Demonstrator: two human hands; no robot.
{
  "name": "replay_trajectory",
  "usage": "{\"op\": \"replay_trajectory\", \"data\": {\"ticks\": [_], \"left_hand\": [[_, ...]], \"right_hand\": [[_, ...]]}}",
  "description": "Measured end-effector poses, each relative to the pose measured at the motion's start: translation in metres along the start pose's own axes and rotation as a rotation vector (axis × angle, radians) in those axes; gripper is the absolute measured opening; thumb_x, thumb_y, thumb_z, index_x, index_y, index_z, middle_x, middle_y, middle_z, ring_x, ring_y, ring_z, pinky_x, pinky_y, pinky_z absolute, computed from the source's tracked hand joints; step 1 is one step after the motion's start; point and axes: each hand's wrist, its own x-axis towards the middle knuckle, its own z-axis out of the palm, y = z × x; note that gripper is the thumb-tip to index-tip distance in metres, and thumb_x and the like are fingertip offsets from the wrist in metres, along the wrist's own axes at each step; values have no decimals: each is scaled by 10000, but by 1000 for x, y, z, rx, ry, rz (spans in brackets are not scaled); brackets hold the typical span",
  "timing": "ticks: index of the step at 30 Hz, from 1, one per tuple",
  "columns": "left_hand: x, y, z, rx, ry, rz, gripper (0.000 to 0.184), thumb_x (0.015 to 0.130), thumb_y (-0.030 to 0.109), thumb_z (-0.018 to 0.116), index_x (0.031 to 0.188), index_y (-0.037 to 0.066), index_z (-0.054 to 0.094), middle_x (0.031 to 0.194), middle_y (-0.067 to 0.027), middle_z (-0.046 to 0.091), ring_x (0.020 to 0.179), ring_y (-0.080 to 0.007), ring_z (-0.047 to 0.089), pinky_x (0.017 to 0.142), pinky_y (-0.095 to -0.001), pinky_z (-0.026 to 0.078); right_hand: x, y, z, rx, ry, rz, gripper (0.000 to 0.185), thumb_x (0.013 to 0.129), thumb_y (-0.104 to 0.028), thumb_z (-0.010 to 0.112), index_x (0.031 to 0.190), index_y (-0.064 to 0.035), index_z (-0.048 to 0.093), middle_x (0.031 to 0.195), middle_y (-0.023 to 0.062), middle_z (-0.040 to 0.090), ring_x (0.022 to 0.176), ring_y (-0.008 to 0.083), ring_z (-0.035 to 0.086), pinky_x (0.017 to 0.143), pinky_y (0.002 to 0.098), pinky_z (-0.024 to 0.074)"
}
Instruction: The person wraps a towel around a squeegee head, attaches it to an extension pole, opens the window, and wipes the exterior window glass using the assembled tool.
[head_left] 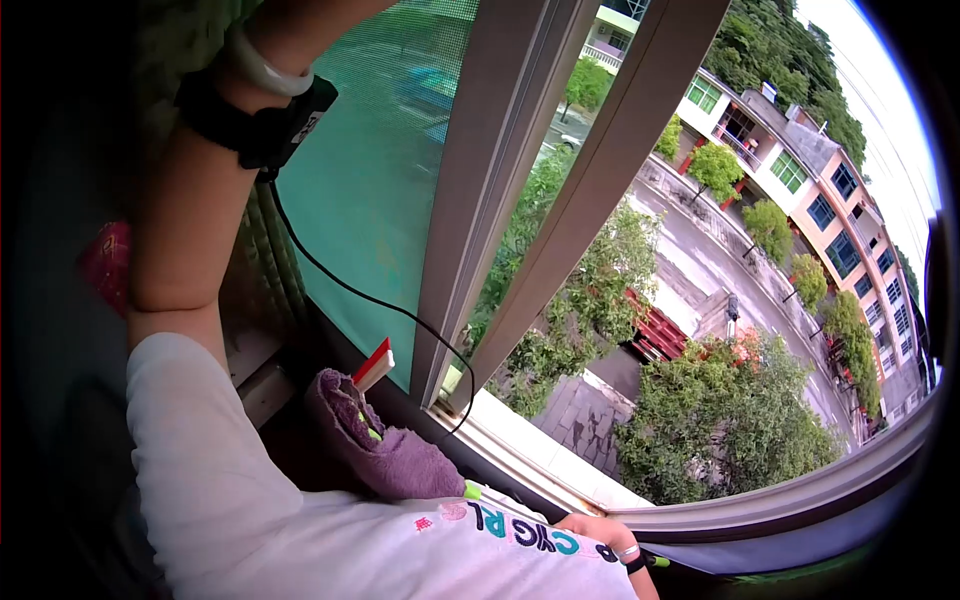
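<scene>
My left arm (185,230) reaches up along the left side, with a white bangle and a black wrist device (285,125). The left hand itself is beyond the top edge. Low in the picture, my right hand (590,528) shows partly from behind my white shirt (330,545), its fingers mostly hidden. It appears closed round the handle of a purple cloth-covered tool (405,460), whose green parts show on both sides of the hand. A red and white piece (374,366) sticks up beside the purple cloth. A black cable (350,290) hangs from the wrist device toward the sill.
A sliding window with brown-grey frames (570,210) stands before me, its right part open. Green mesh (370,200) covers the left part. The window track (720,515) runs along the bottom. Far below lie a street, trees (720,430) and buildings (840,220).
</scene>
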Motion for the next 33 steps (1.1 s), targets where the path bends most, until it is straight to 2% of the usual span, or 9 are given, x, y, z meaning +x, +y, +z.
{"op": "replay_trajectory", "data": {"ticks": [3, 6, 10, 12, 16, 19, 22, 28, 33], "left_hand": [[-82, -36, -7, -82, -206, -255, 516, 810, 47, 665, 1292, 82, 484, 1098, -105, 623, 917, -196, 621, 838, -322, 501], [-153, -22, -6, -45, -510, -696, 415, 862, 2, 606, 1258, 102, 530, 1038, -59, 659, 815, -129, 632, 749, -256, 517], [-189, 23, -3, -285, -258, -792, 355, 865, 22, 612, 1212, 84, 563, 814, -11, 651, 776, -86, 614, 699, -230, 485], [-209, 32, -34, -527, -576, -1461, 377, 868, 45, 617, 1235, 90, 540, 870, -11, 638, 807, -86, 599, 718, -233, 472], [-266, 57, -42, -317, -430, -1334, 338, 880, 89, 618, 1207, 77, 534, 984, -17, 564, 871, -84, 537, 788, -243, 431], [-290, 98, -49, -466, 111, -1303, 231, 863, 119, 632, 1065, 23, 573, 973, -21, 557, 913, -129, 532, 797, -253, 412], [-282, 140, -73, -316, 215, -1154, 228, 860, 185, 646, 1004, 22, 579, 961, -45, 563, 892, -161, 541, 798, -274, 422], [-253, 211, -77, -104, -341, -657, 555, 732, 551, 710, 955, 60, 578, 1003, -114, 505, 902, -277, 501, 804, -393, 409], [-273, 238, -52, 48, -252, -706, 517, 661, 348, 819, 1042, 104, 568, 1030, -111, 507, 913, -291, 507, 799, -431, 407]], "right_hand": [[2, 7, -12, -98, -5, 39, 481, 794, -206, 755, 1139, 85, 589, 1041, 42, 652, 923, 89, 543, 855, 250, 440], [3, 1, -15, -87, -23, 25, 471, 799, -215, 745, 1128, 81, 583, 1026, 43, 640, 917, 88, 528, 842, 253, 435], [5, -17, -8, -112, 6, -26, 318, 820, -196, 682, 980, 63, 592, 863, 28, 593, 791, 85, 476, 722, 267, 422], [7, -16, -7, -109, 10, -25, 296, 816, -183, 682, 957, 60, 585, 837, 30, 578, 770, 89, 470, 706, 271, 417], [16, -9, -28, -244, -4, -63, 308, 814, -165, 719, 1009, 49, 617, 888, 26, 644, 825, 84, 549, 757, 251, 451], [32, -6, -34, -225, 77, -47, 164, 818, -134, 680, 791, -21, 564, 603, -39, 505, 534, 31, 473, 470, 201, 358], [40, -52, -17, -28, 99, 49, 173, 816, -71, 643, 709, -46, 509, 539, -49, 462, 407, 21, 393, 382, 195, 250], [62, -65, -25, 147, 63, 49, 141, 815, 1, 617, 717, -7, 516, 547, -31, 456, 421, 26, 383, 399, 195, 249], [72, -71, -28, 166, 52, 59, 123, 800, 4, 630, 730, -3, 529, 561, -36, 444, 435, 30, 380, 406, 192, 256]]}}
